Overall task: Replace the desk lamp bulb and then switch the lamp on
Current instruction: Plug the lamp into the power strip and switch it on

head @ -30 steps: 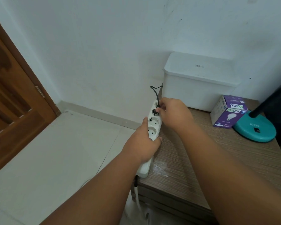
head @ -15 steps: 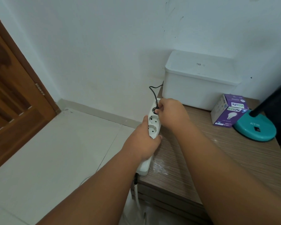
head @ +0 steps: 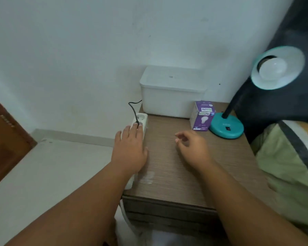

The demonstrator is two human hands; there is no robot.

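The left hand (head: 130,148) is laid flat, fingers spread, on the white power strip (head: 140,121) at the bench's (head: 176,166) left edge, where a black plug (head: 137,121) is seated. The right hand (head: 190,146) is held above the bench, its grip loosely curled, pinching nothing. The teal lamp (head: 227,126), bulb (head: 273,69) fitted, is seen at the right beside the purple bulb box (head: 202,116).

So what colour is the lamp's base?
Teal, with a black neck; the lamp base shows clearly in the head view.

right hand (head: 190,146) off plug | left hand (head: 130,150) flat on power strip (head: 142,119)
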